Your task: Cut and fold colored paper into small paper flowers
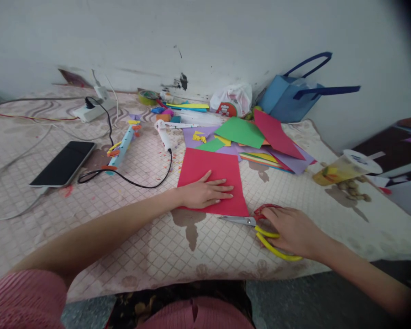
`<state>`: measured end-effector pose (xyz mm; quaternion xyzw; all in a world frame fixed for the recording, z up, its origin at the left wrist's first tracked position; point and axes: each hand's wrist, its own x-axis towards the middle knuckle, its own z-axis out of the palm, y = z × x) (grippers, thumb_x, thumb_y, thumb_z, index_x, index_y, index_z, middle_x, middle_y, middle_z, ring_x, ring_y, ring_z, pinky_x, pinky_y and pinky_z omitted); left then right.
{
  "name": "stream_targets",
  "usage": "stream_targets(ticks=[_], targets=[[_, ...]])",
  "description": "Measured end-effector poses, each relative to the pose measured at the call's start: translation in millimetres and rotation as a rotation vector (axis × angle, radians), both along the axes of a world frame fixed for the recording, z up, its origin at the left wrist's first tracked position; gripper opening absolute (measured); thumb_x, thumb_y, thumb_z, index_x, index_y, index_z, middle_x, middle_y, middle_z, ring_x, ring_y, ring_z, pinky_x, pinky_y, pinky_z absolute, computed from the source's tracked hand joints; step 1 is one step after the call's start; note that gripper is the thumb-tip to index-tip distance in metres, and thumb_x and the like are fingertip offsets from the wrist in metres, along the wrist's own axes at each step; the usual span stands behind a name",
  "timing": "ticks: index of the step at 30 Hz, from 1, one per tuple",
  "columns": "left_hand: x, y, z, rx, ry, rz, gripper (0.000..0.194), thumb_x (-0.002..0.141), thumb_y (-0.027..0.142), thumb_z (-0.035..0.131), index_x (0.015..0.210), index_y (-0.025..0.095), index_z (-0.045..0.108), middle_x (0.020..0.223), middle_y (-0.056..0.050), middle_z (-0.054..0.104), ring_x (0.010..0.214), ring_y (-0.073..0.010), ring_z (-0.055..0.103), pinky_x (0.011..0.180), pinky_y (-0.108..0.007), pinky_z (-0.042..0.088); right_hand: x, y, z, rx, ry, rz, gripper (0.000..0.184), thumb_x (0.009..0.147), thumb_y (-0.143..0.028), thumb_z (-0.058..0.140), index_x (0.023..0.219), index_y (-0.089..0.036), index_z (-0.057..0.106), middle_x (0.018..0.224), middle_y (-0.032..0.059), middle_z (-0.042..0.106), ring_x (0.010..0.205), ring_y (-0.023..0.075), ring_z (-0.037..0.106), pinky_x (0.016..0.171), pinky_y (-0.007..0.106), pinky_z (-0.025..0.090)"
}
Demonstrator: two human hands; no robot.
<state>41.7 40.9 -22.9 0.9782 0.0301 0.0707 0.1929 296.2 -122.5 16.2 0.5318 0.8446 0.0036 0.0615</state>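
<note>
Flat on a red sheet of paper (210, 167) lies my left hand (205, 193), its fingers spread and pointing right. The sheet rests on the patterned tablecloth (222, 251) in front of me. My right hand (291, 230) grips a pair of scissors (250, 220) with red and yellow handles, just off the sheet's lower right corner. Their metal blades point left along the near edge of the paper and look closed. Behind the sheet is a pile of coloured paper (241, 132) in green, red, purple and yellow.
On the left are a tablet-like black device (65, 162), a power strip (91, 109) and cables. A white glue gun (163, 135) with a black cord lies near a light-blue decorated strip (123, 146). A drink cup (342, 168) leans at right; a blue bag (287, 98) stands by the wall.
</note>
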Motion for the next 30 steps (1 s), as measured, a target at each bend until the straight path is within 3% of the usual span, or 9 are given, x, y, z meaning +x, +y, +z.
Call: stream_targets(ticks=[12,21,30], targets=[[1.7,-1.9,2.0,0.009,0.022,0.014,0.045,0.095,0.026,0.028,0.140,0.029,0.032,0.149,-0.001,0.029,0.139,-0.0219,0.018,0.108,-0.052,-0.012,-5.4,6.6,-5.3,0.020,-0.013,0.028,0.030,0.075,-0.038,0.058,0.094,-0.017,0.048,0.084,0.0080,0.066,0.075,0.0244,0.065,0.061,0.031,0.042],[1.3,-1.7,2.4,0.006,0.015,0.012,0.045,0.095,0.026,0.029,0.140,0.030,0.032,0.149,-0.001,0.030,0.139,-0.0221,0.018,0.108,-0.052,-0.010,-0.6,8.1,-4.8,-0.013,-0.080,0.025,0.025,0.076,-0.034,0.060,0.090,-0.017,0.048,0.073,0.0046,0.066,0.066,0.0222,0.066,0.053,0.028,0.037],[1.3,-2.1,0.7,0.031,0.015,0.018,0.045,0.095,0.027,0.028,0.140,0.029,0.031,0.149,0.000,0.029,0.140,-0.0211,0.015,0.109,-0.051,-0.007,-10.3,9.2,-2.4,-0.061,-0.040,-0.018,0.035,0.076,-0.042,0.058,0.098,-0.017,0.048,0.090,0.0088,0.067,0.080,0.0252,0.065,0.064,0.032,0.043]])
